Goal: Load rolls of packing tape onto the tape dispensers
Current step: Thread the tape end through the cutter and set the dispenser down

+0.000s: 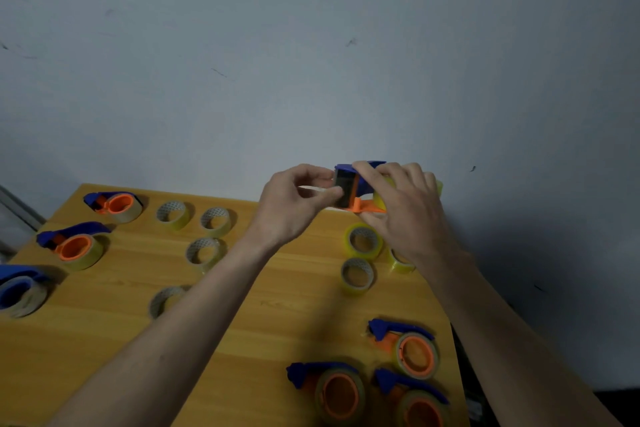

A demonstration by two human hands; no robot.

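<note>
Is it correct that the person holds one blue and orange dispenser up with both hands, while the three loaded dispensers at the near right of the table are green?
Not quite. The head view shows both hands, left hand and right hand, holding the dispenser up, but the three loaded dispensers at the near right of the table are blue and orange, not green.

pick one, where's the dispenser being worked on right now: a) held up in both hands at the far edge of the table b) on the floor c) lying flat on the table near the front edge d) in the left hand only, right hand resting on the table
a: the blue and orange dispenser is gripped between the left hand and the right hand, raised above the table at its far edge.
</note>
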